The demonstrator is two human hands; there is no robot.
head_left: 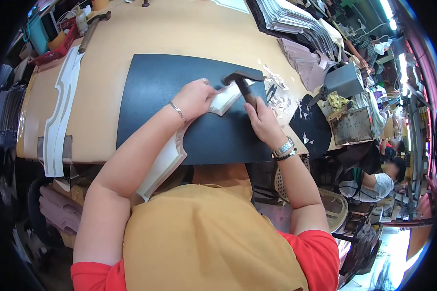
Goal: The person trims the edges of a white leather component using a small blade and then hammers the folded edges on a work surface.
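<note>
My right hand (266,122) grips a hammer (247,93) by its wooden handle. The dark hammer head is over the far end of a long, curved panel (223,101), white on its upper face with pinkish folded edges. Closed fingers of my left hand (197,97) hold that panel at its edge, a little left of the hammer. A dark rectangular board (155,92) lies under the work. The panel's near end (162,167) hangs past the table edge toward my apron. My left hand and wrist cover part of it.
Right of the board lie a small dark cutting tool (272,92) and pale scraps (281,104). White curved strips (63,111), another hammer (90,34) and a red basket (63,46) are at left. Stacked sheets (291,22) stand far right. A person (371,186) sits beyond.
</note>
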